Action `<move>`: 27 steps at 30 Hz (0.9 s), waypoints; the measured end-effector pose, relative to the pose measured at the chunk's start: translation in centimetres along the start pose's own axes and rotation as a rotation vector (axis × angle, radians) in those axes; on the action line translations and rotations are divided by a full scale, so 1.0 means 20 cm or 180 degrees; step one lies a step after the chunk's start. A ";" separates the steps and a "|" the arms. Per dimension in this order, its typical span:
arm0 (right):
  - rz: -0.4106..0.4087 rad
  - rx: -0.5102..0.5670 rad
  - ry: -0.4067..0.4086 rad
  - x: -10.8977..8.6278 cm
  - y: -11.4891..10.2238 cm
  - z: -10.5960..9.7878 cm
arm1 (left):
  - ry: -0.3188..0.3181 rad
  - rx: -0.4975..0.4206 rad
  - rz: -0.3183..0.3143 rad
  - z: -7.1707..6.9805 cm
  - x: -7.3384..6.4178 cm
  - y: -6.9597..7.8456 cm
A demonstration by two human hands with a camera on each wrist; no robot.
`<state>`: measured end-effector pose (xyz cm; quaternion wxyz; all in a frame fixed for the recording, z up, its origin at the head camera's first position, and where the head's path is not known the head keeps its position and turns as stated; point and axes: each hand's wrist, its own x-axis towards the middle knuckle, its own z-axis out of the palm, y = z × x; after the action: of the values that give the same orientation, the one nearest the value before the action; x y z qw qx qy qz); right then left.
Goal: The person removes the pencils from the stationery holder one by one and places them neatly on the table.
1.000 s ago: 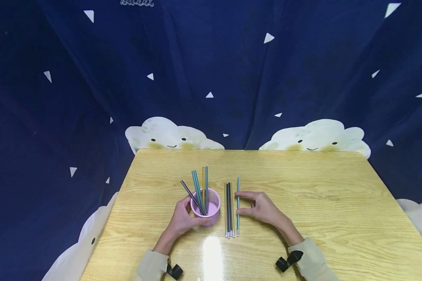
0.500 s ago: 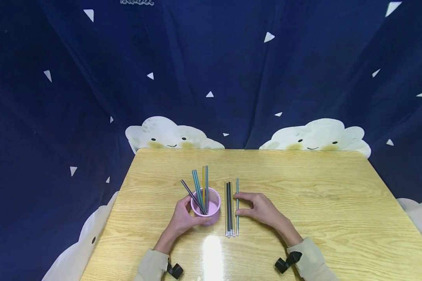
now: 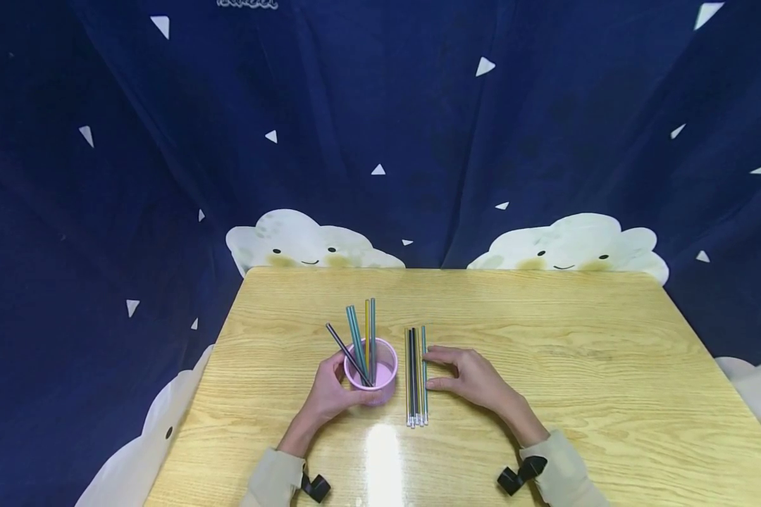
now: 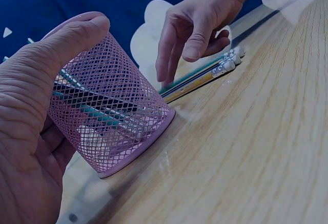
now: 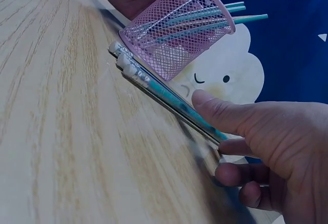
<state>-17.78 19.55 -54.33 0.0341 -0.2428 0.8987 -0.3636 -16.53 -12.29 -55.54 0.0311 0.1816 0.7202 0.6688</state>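
My left hand [image 3: 327, 394] grips a pink mesh pencil cup [image 3: 387, 394], thumb in front and fingers behind. Several pencils [image 3: 357, 338], teal, yellow and dark, lean inside the cup. Just right of it, a row of pencils [image 3: 413, 380] lies side by side on the table, white erasers toward me. A teal pencil [image 5: 169, 97] forms the row's right edge. Beside that pencil is my right hand [image 3: 472, 377], its thumb and forefinger spread along its right side without closing round it. In the left wrist view, the cup [image 4: 118, 80] hides part of the row.
Both hands work above a light wood table [image 3: 577, 352]. A dark blue cloth [image 3: 380, 105] with white triangles and clouds hangs behind its far edge. A bright glare spot [image 3: 383, 458] lies near the front. Black straps with small boxes sit at both wrists.
The teal pencil has slid left with my right fingers, from a small gap away to lie against the row. My left hand and the cup have stayed in place.
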 end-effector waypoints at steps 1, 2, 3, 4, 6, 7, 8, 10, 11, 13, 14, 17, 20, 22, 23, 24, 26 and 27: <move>-0.0014 -0.0013 -0.0007 0.00 0.00 0.00 | -0.0004 -0.0011 -0.0004 0.00 0.00 0.00; -0.0019 -0.0014 -0.0007 0.00 0.00 0.00 | -0.0009 -0.0021 -0.0007 0.00 0.00 0.00; -0.0021 -0.0012 0.0000 0.00 0.00 0.00 | -0.0014 -0.0039 -0.0015 0.00 0.00 0.01; -0.0027 -0.0002 0.0012 0.00 -0.01 -0.01 | -0.0020 -0.0051 -0.0019 0.00 0.00 0.01; -0.0044 0.0043 0.0046 0.00 -0.01 -0.01 | -0.0032 -0.0066 -0.0030 0.00 0.00 0.01; -0.0069 0.0071 0.0080 0.00 -0.01 -0.01 | -0.0036 -0.0072 -0.0026 0.01 0.00 0.01; -0.0086 0.0105 0.0112 0.00 -0.02 -0.01 | -0.0037 -0.0077 -0.0026 0.01 0.00 0.01; -0.0176 0.0157 0.0187 0.01 -0.03 0.00 | -0.0036 -0.0076 -0.0021 0.00 0.00 0.01; -0.0239 0.0180 0.0229 0.01 -0.03 0.00 | -0.0035 -0.0074 -0.0017 0.00 0.00 0.01; -0.0378 0.0213 0.0312 0.02 -0.05 -0.01 | -0.0028 -0.0063 -0.0006 0.00 0.00 0.01; -0.0436 0.0225 0.0343 0.02 -0.06 -0.01 | -0.0026 -0.0062 -0.0009 0.00 0.00 0.01; -0.0592 0.0229 0.0436 0.04 -0.09 -0.01 | -0.0021 -0.0063 -0.0004 0.00 0.00 0.01; -0.0650 0.0339 0.0462 0.06 -0.12 -0.01 | -0.0018 -0.0069 0.0005 0.00 0.00 0.01; -0.0663 0.0495 0.0447 0.08 -0.13 -0.01 | -0.0016 -0.0071 0.0011 0.00 0.00 0.01; -0.0657 0.0590 0.0430 0.09 -0.14 -0.01 | -0.0015 -0.0070 0.0015 0.00 0.00 0.01; -0.0648 0.0683 0.0413 0.10 -0.15 -0.01 | -0.0015 -0.0072 0.0024 0.00 0.00 0.01; -0.0645 0.0823 0.0378 0.12 -0.17 0.00 | -0.0017 -0.0069 0.0041 0.00 0.00 0.01; -0.0660 0.0883 0.0362 0.12 -0.18 0.00 | -0.0021 -0.0065 0.0041 0.00 0.00 0.02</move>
<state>-18.50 16.24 -51.64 -0.0212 -0.3061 0.8105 -0.4989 -16.46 -12.22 -55.22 0.0311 0.1881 0.7120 0.6758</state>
